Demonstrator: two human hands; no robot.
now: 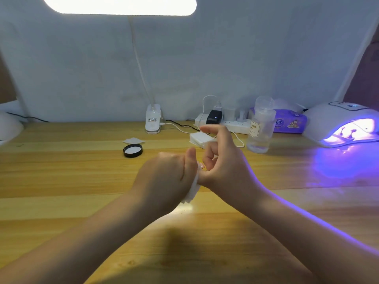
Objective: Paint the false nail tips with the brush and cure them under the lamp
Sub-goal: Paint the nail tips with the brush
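over the wooden worktop [61, 181] the left hand [164, 177] has its fingers curled round a white pad [191, 190], pressed against the right hand [221, 162], whose fingers pinch a small nail tip [201, 165]. further off, a black lid [132, 150], a clear bottle [260, 128] labelled "nail", and the curing lamp [344, 126] glowing violet.

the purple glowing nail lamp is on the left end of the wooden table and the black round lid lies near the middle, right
Not quite. The head view shows the white dome-shaped nail lamp glowing purple on the right end of the light wooden table, not the left. The black round lid does lie near the middle.
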